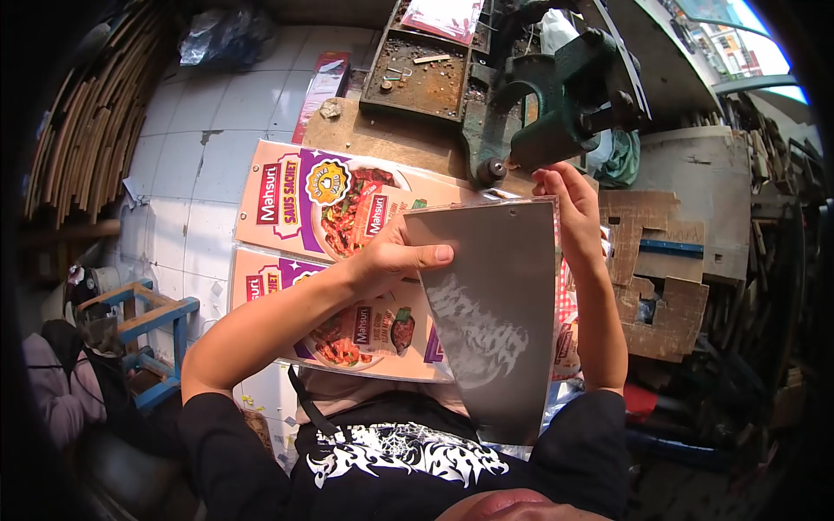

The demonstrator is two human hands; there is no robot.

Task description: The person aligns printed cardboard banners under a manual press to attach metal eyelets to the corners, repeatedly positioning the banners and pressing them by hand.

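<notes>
A glossy dark grey sheet (491,295) is tilted up in front of my body, reflecting the white print of the shirt. It has a small hole near its top edge. My left hand (398,252) grips its left edge, thumb flat on the grey face and fingers hidden behind. My right hand (569,204) is raised at the sheet's upper right corner, beside the head of a green press (556,113). Its fingers are curled together, and what they hold is too small to make out. Printed Mahsuri sauce signs (287,195) lie beneath and left of the sheet.
A rusty metal tray (417,78) with small metal bits stands left of the press. A cut brown board (656,278) is at the right. A blue stool frame (156,330) stands at lower left, and stacked wooden strips (91,122) lean at upper left.
</notes>
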